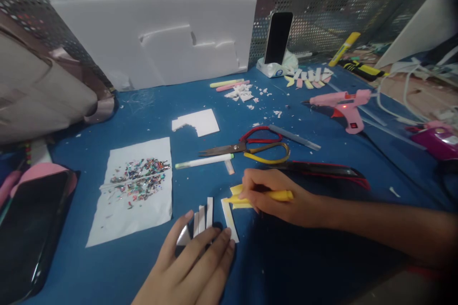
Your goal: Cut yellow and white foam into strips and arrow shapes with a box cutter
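My right hand (275,198) is closed around a yellow marker (279,195), its tip touching a small yellow-coloured foam strip (236,190) on the blue table (286,257). My left hand (193,262) lies flat with fingers stretched out, pressing on several narrow white foam strips (204,217). One more white strip (229,219) lies slanted between the two hands, its lower end under my left fingertips.
Scissors (250,147) and a white pen (203,161) lie just beyond the hands. A paper sheet with glitter bits (136,186) sits left, a phone (28,233) far left. A pink glue gun (341,105), propped phone (278,38) and white foam board (157,24) stand farther back.
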`<state>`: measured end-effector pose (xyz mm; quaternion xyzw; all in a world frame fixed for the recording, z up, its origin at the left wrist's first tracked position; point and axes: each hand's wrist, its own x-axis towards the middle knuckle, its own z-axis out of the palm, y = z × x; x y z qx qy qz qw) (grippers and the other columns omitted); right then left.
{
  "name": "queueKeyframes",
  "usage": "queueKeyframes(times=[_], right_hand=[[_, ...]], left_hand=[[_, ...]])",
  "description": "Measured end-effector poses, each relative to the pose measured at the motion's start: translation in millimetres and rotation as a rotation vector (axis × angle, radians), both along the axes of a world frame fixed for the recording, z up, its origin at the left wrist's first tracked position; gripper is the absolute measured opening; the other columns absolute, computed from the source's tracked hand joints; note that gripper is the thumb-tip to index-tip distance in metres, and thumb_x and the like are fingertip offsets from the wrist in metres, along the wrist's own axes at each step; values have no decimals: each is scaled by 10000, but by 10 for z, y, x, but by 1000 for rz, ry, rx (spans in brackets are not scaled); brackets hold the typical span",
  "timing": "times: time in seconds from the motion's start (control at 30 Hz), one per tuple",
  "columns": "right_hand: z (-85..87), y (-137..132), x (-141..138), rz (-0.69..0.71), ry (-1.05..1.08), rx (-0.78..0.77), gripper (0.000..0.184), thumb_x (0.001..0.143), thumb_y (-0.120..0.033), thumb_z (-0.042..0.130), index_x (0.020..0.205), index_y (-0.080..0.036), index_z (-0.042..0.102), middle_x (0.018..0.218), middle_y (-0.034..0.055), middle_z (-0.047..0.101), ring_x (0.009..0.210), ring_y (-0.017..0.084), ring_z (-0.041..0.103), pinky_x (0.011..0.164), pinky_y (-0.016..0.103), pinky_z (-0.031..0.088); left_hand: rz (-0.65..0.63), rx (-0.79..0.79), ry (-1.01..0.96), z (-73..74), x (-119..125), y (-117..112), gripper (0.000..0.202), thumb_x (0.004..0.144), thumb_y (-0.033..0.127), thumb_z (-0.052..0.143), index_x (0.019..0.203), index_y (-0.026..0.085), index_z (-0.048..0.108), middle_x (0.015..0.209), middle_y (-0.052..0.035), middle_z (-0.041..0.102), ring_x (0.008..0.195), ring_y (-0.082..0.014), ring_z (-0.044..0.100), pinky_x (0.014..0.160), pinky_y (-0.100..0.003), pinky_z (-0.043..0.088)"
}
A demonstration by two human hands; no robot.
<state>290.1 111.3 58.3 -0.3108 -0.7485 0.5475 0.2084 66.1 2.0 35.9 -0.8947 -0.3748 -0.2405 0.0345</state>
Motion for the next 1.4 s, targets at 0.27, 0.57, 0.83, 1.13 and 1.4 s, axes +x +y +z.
queueKeyframes(times=[0.27, 0.57, 0.83, 1.13, 1.4], right_hand=[[-13, -23, 19, 37, -1, -24, 243, 942, -302, 494, 743, -164, 467, 659, -41, 495, 581, 66, 441, 548, 196, 354], [-11, -6, 13, 78, 11, -26, 245, 942, -296, 498, 739, -161, 474, 652, -41, 497, 583, 64, 441, 552, 193, 354], [-20, -9, 10, 71, 17, -41, 232, 938, -308, 510, 763, -158, 489, 657, -41, 514, 588, 62, 456, 553, 184, 361], [2, -11, 6, 16, 8, -57, 237, 936, -322, 513, 763, -162, 487, 667, -40, 502, 593, 68, 455, 555, 193, 362], [1, -15, 8, 28, 18, -41, 264, 945, -325, 488, 738, -165, 461, 668, -35, 484, 588, 74, 436, 548, 206, 350]], left_hand=[[-15, 1, 17, 10, -10, 3, 260, 972, 218, 455, 1153, 180, 637, 1116, 1, 691, 1111, -165, 560, 1175, -508, 159], [-8, 4, 4, -8, 0, 5, 261, 973, 222, 455, 1153, 183, 639, 1103, 9, 694, 1095, -160, 566, 1175, -505, 165], [-11, 12, 5, -10, -20, 2, 259, 975, 228, 449, 1140, 187, 646, 1094, 15, 696, 1092, -154, 568, 1182, -496, 155], [-14, 2, 2, -6, -11, 15, 260, 970, 232, 457, 1148, 182, 640, 1104, 4, 689, 1110, -161, 563, 1181, -505, 155], [-27, -1, -20, -12, -2, 4, 260, 968, 223, 456, 1141, 176, 645, 1088, 5, 697, 1075, -166, 580, 1171, -503, 174]])
